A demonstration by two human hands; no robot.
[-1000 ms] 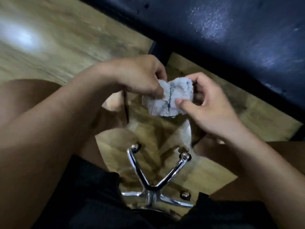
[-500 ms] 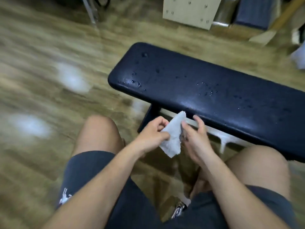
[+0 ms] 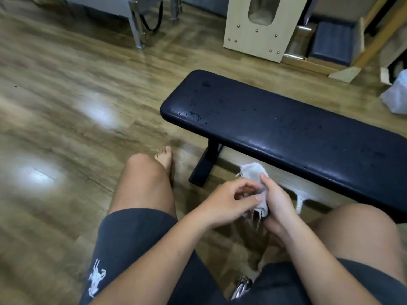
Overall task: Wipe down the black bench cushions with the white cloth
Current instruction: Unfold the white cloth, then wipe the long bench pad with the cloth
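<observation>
A long black bench cushion (image 3: 286, 133) stretches from the centre to the right edge, dotted with water droplets near its left end. Below its front edge, between my knees, I hold the small white cloth (image 3: 253, 172), bunched up. My right hand (image 3: 277, 201) wraps around the cloth, with the top of the cloth poking out above my fingers. My left hand (image 3: 229, 201) pinches the cloth's lower part with thumb and fingertips. Both hands are in front of the bench and apart from it.
I sit with bare knees and dark shorts over a wooden floor (image 3: 66, 106). The bench's black leg (image 3: 204, 164) stands just left of my hands. A pale wooden box (image 3: 257, 25), metal frame legs (image 3: 136, 29) and a white bag (image 3: 396, 95) lie beyond.
The view lifted from the floor under me to the whole bench. The cloth went from spread between both hands to bunched in my right hand, with the left still pinching it.
</observation>
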